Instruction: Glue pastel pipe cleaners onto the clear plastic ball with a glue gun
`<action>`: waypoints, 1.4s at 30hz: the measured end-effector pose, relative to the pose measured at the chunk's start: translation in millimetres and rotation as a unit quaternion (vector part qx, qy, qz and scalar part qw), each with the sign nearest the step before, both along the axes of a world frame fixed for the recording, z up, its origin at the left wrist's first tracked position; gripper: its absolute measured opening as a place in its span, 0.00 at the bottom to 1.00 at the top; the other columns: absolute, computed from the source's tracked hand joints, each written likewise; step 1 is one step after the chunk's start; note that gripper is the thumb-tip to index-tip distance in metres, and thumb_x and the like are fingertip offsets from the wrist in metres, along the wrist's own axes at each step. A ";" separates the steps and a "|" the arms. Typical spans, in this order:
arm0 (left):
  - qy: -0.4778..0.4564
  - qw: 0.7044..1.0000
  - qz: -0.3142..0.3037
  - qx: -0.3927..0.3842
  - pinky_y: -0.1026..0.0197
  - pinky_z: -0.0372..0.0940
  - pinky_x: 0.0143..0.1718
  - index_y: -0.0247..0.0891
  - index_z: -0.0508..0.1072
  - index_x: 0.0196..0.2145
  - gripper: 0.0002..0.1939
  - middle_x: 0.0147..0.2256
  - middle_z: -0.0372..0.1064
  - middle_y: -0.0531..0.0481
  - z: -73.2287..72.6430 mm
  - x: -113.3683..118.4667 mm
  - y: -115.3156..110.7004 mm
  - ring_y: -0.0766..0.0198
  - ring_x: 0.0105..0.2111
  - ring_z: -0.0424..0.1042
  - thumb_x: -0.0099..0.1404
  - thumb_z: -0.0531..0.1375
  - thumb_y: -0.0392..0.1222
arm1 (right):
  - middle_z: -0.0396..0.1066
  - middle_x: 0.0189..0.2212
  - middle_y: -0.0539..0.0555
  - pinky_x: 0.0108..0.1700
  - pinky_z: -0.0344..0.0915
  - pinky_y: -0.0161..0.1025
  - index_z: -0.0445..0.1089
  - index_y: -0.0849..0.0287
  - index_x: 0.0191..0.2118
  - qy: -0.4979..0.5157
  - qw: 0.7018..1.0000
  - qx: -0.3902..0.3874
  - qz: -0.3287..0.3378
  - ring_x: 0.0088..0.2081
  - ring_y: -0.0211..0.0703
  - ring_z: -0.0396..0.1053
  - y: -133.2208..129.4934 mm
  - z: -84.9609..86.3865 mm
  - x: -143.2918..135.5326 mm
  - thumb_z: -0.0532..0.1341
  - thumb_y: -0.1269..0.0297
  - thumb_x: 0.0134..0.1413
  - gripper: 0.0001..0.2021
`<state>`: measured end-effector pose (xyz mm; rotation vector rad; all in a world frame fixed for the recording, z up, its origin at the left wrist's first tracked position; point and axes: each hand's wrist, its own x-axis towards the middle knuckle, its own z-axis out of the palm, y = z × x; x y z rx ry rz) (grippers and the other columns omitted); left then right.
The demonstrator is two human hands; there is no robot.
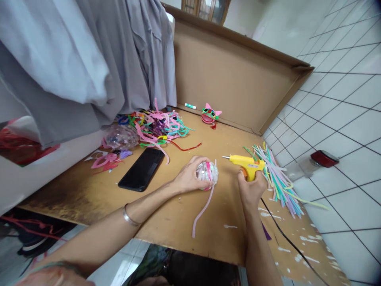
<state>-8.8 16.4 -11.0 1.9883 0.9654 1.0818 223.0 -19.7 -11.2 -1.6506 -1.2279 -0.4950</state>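
My left hand (195,173) is wrapped round a small clear ball (205,171) partly covered in pale pipe cleaners with a bright pink band. From the ball a loose pale-lilac pipe cleaner (203,210) trails toward the table's front edge. My right hand (252,186) grips a yellow hot glue gun (247,162) by its handle. The gun's metal nozzle points left at the ball, with a gap between them. A black cord (282,232) runs from below the gun to the lower right.
Pastel pipe cleaners (281,182) lie right of the gun. A black phone (142,169) and a tangled colourful pile (160,125) are at left. Behind stand a finished animal-face ball (209,114), a glue stick (190,106) and a cardboard panel (220,71). Grey cloth (143,55) hangs at left.
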 end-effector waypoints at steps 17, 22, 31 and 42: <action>0.003 1.000 -0.004 0.005 0.50 0.64 0.55 0.41 0.67 0.48 0.31 0.50 0.66 0.46 -1.9 -0.3 -1.0 0.52 0.50 0.69 0.46 0.71 0.43 | 0.74 0.34 0.67 0.41 0.63 0.51 0.73 0.67 0.39 0.035 0.961 -0.213 -0.172 0.38 0.59 0.71 12.5 -26.7 48.3 0.63 0.51 0.44 0.22; 0.012 1.000 0.000 0.001 0.50 0.64 0.55 0.41 0.67 0.49 0.31 0.50 0.66 0.47 -0.6 -0.5 -1.9 0.52 0.51 0.69 0.46 0.70 0.43 | 0.75 0.42 0.66 0.46 0.63 0.49 0.73 0.65 0.44 0.062 0.949 -0.242 -0.192 0.43 0.57 0.70 12.2 -23.4 50.9 0.61 0.50 0.47 0.24; 0.016 1.000 0.007 -0.003 0.49 0.64 0.55 0.41 0.67 0.49 0.31 0.50 0.66 0.47 -1.5 -0.4 -1.1 0.51 0.51 0.69 0.46 0.69 0.43 | 0.76 0.40 0.63 0.41 0.63 0.44 0.73 0.62 0.46 0.134 0.932 -0.268 -0.205 0.41 0.56 0.72 11.7 -15.2 54.4 0.61 0.52 0.46 0.24; 0.007 1.000 0.001 0.004 0.49 0.64 0.56 0.41 0.67 0.49 0.31 0.49 0.66 0.47 -1.7 -0.4 -0.6 0.51 0.51 0.69 0.46 0.69 0.44 | 0.77 0.41 0.64 0.42 0.65 0.45 0.74 0.63 0.46 0.141 0.929 -0.278 -0.201 0.41 0.56 0.73 11.2 -13.9 52.6 0.62 0.51 0.44 0.26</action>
